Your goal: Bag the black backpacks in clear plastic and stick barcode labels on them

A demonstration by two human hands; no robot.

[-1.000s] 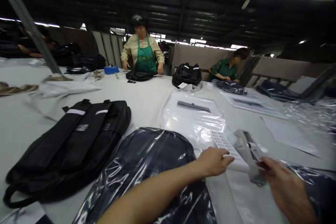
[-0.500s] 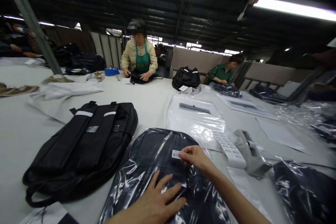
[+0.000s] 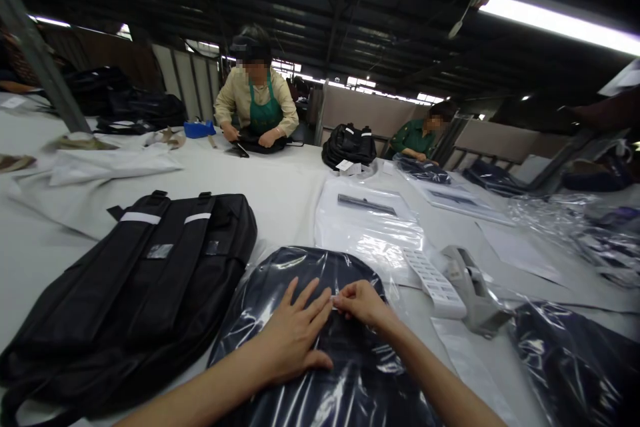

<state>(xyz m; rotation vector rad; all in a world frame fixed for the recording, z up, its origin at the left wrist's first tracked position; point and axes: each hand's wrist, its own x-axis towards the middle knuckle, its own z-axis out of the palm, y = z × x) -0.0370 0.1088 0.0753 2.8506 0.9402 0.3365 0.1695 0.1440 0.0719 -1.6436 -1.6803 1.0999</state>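
A dark backpack in a clear plastic bag lies in front of me. My left hand rests flat on the plastic, open, its fingers spread and pointing away from me. Just to its right, my right hand pinches a small white barcode sticker over the bag's upper part. Most of the sticker is hidden between my left fingertips and my right fingers. Beside the bagged one, on the left, an unwrapped black backpack lies with its straps up.
Right of my hands are a strip of printed labels and a grey tape dispenser. Beyond lie flat plastic bags. Another bagged item sits at right. Two people work across the white table, near a stack of black backpacks.
My left hand has slid forward over the plastic until its fingertips meet the sticker. My right hand stays almost in place. The view has shifted a little, moving the black backpack leftward.
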